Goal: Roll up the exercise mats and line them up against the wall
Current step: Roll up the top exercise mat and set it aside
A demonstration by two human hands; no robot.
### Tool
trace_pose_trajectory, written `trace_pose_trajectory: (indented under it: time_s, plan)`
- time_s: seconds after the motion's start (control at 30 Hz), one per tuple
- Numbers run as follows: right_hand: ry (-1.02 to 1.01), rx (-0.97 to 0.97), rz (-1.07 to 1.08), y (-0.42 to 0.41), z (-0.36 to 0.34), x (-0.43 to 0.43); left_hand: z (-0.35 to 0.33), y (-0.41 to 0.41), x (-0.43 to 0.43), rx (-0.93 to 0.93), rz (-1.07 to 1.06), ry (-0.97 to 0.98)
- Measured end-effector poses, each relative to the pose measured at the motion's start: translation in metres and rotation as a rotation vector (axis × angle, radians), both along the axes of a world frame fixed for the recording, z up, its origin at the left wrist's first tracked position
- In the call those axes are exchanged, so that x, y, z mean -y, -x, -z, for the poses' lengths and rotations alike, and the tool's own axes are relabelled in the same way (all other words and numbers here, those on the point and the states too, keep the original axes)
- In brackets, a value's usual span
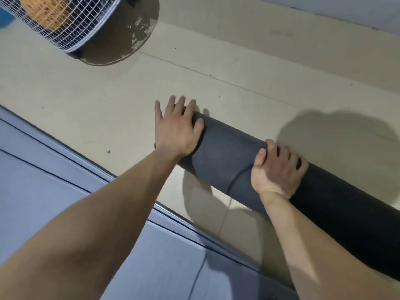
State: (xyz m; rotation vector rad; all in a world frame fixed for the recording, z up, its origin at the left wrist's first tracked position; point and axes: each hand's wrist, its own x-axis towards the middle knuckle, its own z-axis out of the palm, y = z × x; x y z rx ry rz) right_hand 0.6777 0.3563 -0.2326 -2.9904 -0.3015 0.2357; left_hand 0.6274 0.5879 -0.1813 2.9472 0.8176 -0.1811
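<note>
Rolled dark mat (pixel 227 152) lies on the floor (pixel 86 94), short of the floor's edge at the wall (pixel 346 9). My left hand (pixel 176 128) presses flat on its end, fingers spread straight. My right hand (pixel 279 167) curls over the roll, gripping it. Grey mat (pixel 43 169) lies flat just beside it; fan (pixel 65 18) stands beyond.

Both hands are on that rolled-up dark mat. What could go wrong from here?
1. The left hand lies flat on the end of the rolled mat rather than gripping it, so that end may loosen or slide out.
2. The outer edge shows beside the right hand, the only one gripping; if it eases, the roll could spring open.
3. The wire basket stands beyond the left end; swinging the roll might bump it.
</note>
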Motion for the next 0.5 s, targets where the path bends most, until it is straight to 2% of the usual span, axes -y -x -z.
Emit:
trace_pose_trajectory:
  time_s: [0.07,0.13,0.23,0.33,0.5]
  plan:
    - [-0.008,0.012,0.001,0.000,-0.001,-0.004,0.019,0.003,-0.017,-0.076,-0.015,0.064]
    - [-0.022,0.013,-0.005,-0.004,-0.008,-0.005,0.034,-0.003,-0.020,-0.058,-0.001,0.141]
    - [0.067,-0.153,-0.109,-0.011,-0.029,0.006,0.047,-0.011,-0.027,-0.048,0.004,0.169]
    - [0.196,-0.113,-0.265,0.005,-0.046,0.033,0.050,-0.010,-0.027,-0.021,0.009,0.157]
    - [0.225,-0.133,-0.261,0.008,-0.021,0.034,0.044,-0.008,-0.017,-0.023,-0.062,0.058]
